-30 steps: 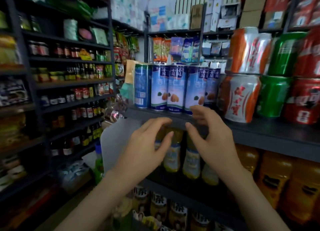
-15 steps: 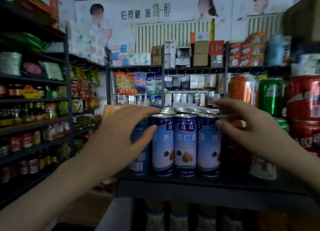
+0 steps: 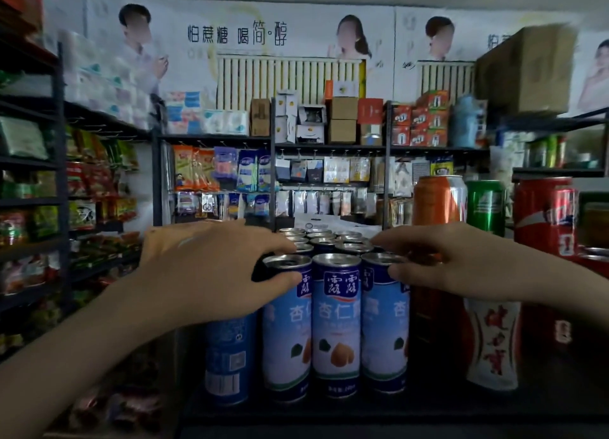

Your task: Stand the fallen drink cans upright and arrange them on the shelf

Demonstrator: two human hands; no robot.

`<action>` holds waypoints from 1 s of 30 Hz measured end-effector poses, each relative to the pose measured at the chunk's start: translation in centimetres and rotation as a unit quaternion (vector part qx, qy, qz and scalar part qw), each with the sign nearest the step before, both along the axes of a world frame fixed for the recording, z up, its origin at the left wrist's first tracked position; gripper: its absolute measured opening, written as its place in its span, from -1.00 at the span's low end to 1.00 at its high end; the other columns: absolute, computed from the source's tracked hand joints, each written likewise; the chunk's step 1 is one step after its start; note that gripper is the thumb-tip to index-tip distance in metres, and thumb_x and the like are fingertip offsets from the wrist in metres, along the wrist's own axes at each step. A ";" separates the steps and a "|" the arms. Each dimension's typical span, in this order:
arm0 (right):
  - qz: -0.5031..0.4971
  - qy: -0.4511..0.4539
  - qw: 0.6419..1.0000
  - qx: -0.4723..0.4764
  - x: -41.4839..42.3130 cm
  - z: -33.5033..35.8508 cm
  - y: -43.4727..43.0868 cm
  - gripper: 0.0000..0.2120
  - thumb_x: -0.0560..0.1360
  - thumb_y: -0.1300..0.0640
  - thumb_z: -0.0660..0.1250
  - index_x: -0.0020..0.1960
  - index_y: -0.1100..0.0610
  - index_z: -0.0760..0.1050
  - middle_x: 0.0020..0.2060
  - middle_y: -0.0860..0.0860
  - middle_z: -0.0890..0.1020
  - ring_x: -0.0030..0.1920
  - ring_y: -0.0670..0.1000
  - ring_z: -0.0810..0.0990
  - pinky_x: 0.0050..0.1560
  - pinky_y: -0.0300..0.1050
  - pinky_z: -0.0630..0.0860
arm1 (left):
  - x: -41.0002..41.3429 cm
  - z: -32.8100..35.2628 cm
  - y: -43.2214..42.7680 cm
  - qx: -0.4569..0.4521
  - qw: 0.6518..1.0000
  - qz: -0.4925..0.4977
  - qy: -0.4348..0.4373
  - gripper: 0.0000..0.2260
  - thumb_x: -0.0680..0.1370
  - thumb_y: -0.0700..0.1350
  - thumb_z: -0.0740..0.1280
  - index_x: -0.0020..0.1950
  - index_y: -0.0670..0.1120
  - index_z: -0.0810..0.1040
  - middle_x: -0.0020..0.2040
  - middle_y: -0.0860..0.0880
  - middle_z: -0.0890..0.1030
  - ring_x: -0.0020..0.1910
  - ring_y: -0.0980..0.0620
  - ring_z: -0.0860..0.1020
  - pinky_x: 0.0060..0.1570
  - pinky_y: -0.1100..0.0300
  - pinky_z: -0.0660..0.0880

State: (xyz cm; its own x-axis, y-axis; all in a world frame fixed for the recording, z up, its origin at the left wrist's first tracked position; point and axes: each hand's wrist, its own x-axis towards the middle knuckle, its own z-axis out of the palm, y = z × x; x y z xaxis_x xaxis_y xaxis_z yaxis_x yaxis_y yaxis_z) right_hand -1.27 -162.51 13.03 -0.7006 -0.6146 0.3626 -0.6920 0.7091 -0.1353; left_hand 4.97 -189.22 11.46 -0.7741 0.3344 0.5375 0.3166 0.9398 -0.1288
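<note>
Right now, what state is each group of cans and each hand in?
blue cans: upright, packed in rows on the shelf.
left hand: fingers and thumb curled round the top of a blue can at the left front.
right hand: fingers and thumb pinching the right front blue can's top.
orange can: upright.
green can: upright.
red can: upright.
white can: upright.

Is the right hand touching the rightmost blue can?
Touching. Head view: thumb of the right hand lies on the rightmost blue can under its rim.
</note>
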 end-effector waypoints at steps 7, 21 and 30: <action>0.020 -0.038 0.999 0.013 -1.1 1.0 -0.1 -0.35 0.20 -0.40 0.20 0.24 -0.18 0.40 0.00 -0.25 0.52 -0.03 -0.27 0.50 -0.07 -0.36 0.45 | -0.4 2.1 0.5 0.074 0.993 -0.022 -0.089 -0.47 0.27 0.42 0.10 0.18 0.34 0.44 0.03 0.35 0.52 -0.01 0.43 0.48 -0.09 0.49 0.41; 0.066 -0.054 0.987 0.137 -6.2 5.1 -3.0 -0.68 0.61 0.14 0.18 0.33 -0.11 0.43 -0.08 -0.41 0.47 -0.11 -0.47 0.45 -0.13 -0.54 0.35 | -2.8 4.6 3.0 0.023 0.973 -0.032 -0.229 -0.41 0.31 0.39 0.12 0.23 0.17 0.53 0.11 0.26 0.58 0.03 0.36 0.51 0.09 0.42 0.45; 0.038 -0.107 0.971 0.209 -6.7 5.0 -4.5 -0.56 0.59 0.09 0.24 0.45 -0.01 0.29 0.34 -0.10 0.45 0.22 -0.15 0.42 0.01 -0.37 0.33 | -3.6 4.8 3.9 0.034 0.967 -0.048 -0.248 -0.68 0.40 0.26 0.33 0.06 0.16 0.61 -0.06 0.23 0.61 -0.08 0.32 0.51 -0.02 0.39 0.40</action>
State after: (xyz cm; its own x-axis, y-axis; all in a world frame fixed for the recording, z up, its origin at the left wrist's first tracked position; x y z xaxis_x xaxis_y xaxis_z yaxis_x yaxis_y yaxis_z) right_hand -8.01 -166.96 18.01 -0.6799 -0.7290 -0.0793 -0.7317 0.6816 0.0066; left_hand 1.36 -185.33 16.23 -0.9097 0.3939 0.1316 0.4092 0.9044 0.1213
